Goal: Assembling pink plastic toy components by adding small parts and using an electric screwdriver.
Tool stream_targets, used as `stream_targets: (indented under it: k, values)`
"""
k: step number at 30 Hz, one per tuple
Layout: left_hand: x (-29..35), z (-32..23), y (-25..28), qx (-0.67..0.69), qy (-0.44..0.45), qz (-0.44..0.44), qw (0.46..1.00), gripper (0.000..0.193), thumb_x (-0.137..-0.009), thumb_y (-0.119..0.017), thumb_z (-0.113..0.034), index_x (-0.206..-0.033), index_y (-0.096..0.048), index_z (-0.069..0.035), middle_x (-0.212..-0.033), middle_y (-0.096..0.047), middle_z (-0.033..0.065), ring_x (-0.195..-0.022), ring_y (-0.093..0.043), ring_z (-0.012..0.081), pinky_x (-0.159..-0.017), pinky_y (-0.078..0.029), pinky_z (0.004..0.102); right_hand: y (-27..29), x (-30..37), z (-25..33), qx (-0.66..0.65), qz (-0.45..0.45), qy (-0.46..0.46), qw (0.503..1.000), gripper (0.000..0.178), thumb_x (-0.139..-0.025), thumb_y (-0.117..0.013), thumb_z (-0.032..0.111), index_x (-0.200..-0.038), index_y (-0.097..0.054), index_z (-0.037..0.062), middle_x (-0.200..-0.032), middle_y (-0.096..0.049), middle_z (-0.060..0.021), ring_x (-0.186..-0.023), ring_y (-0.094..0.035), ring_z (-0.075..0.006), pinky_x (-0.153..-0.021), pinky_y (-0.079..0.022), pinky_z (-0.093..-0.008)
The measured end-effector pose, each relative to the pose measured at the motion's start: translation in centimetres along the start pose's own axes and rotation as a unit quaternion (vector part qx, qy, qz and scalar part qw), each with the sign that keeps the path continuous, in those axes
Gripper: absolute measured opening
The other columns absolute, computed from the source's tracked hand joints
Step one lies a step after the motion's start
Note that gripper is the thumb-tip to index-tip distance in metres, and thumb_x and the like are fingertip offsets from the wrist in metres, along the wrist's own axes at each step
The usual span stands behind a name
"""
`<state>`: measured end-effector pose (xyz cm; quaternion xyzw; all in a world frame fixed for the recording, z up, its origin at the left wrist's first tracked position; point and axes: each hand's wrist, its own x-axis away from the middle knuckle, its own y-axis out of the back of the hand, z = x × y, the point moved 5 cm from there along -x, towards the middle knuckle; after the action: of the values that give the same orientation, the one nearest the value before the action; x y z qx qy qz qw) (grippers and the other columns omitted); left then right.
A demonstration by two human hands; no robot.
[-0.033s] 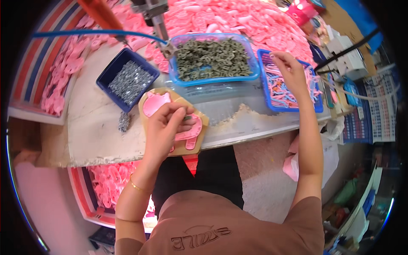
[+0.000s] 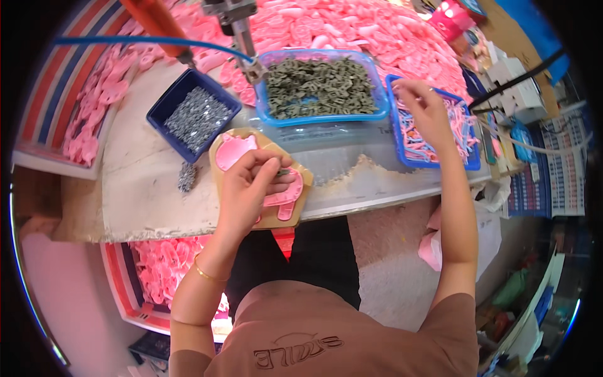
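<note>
My left hand [image 2: 248, 191] is closed over a tan, block-like holder [image 2: 303, 200], with a small grey-green part [image 2: 283, 172] at its fingertips. A pink, animal-shaped plastic piece [image 2: 236, 148] lies in the holder, its middle partly hidden by that hand. My right hand [image 2: 429, 116] is over the left side of a blue basket [image 2: 403, 152] of thin pink, blue and white plastic pieces [image 2: 419, 148]. Its fingers are bent and somewhat apart, with nothing visible in them.
A clear blue tub [image 2: 326, 119] holds many grey-green parts. A navy bin [image 2: 164, 135] contains small silvery screws, with a clump of metal bits [image 2: 187, 177] beside it. An orange tool [image 2: 156, 25] and metal fixture [image 2: 244, 44] hang above. Pink pieces [image 2: 352, 28] are heaped behind.
The whole bench scene has shifted slightly rightward in the picture. My right hand's fingers have bent a little more; my left hand stays over the holder.
</note>
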<state>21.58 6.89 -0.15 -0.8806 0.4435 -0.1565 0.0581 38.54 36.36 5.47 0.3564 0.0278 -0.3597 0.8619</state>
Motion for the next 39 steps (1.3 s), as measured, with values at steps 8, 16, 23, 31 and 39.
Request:
stream_targets:
  k: [8, 16, 23, 31, 39]
  values:
    - [0.5, 0.3, 0.2, 0.045, 0.020, -0.006, 0.999, 0.018, -0.100, -0.056, -0.013, -0.102, -0.058, 0.004, -0.104, -0.069, 0.0140, -0.092, -0.070, 0.0185, -0.081, -0.060, 0.0284, -12.9, 7.0, 12.3, -0.111, 0.204, 0.097, 0.968, 0.032, -0.092, -0.059, -0.001, -0.123, -0.063, 0.0069, -0.090, -0.056, -0.0067, -0.085, -0.059, -0.0154, -0.074, -0.049, -0.0285]
    - [0.8, 0.5, 0.2, 0.031, -0.026, -0.031, 0.999, 0.018, -0.100, -0.058, -0.014, -0.101, -0.060, 0.004, -0.101, -0.069, 0.0118, -0.087, -0.069, 0.0139, -0.078, -0.060, 0.0266, -14.6, 7.5, 12.1, -0.185, 0.154, 0.021, 0.971, 0.020, -0.093, -0.060, -0.001, -0.112, -0.054, 0.0001, -0.085, -0.059, -0.0051, -0.076, -0.061, -0.0103, -0.065, -0.051, -0.0252]
    - [1.3, 0.5, 0.1, 0.098, -0.014, -0.029, 0.995, 0.019, -0.101, -0.055, -0.014, -0.102, -0.060, 0.004, -0.101, -0.070, 0.0116, -0.089, -0.070, 0.0144, -0.077, -0.060, 0.0262, -14.6, 7.9, 11.6, -0.155, 0.144, 0.002, 0.977, 0.012, -0.092, -0.064, 0.001, -0.097, -0.053, 0.0001, -0.085, -0.059, -0.0049, -0.076, -0.060, -0.0086, -0.064, -0.050, -0.0246]
    - [1.2, -0.6, 1.9, -0.087, 0.008, 0.015, 0.996, 0.022, -0.103, -0.052, -0.020, -0.112, -0.059, -0.001, -0.099, -0.067, 0.0049, -0.089, -0.067, 0.0122, -0.075, -0.056, 0.0254, -15.1, 7.1, 13.6, -0.010, 0.128, 0.172, 0.977, 0.012, -0.085, -0.071, 0.004, -0.097, -0.068, 0.0040, -0.084, -0.059, -0.0069, -0.070, -0.064, -0.0198, -0.058, -0.049, -0.0298]
    - [2.8, -4.1, 7.7, -0.278, -0.168, -0.193, 0.926, 0.019, -0.100, -0.057, -0.017, -0.111, -0.064, -0.004, -0.090, -0.068, 0.0067, -0.080, -0.064, 0.0141, -0.066, -0.051, 0.0282, -19.4, 6.9, 15.0, 0.171, 0.122, 0.287, 0.935, 0.017, -0.078, -0.073, 0.018, -0.094, -0.068, 0.0130, -0.085, -0.059, -0.0012, -0.088, -0.058, -0.0190, -0.073, -0.043, -0.0352]
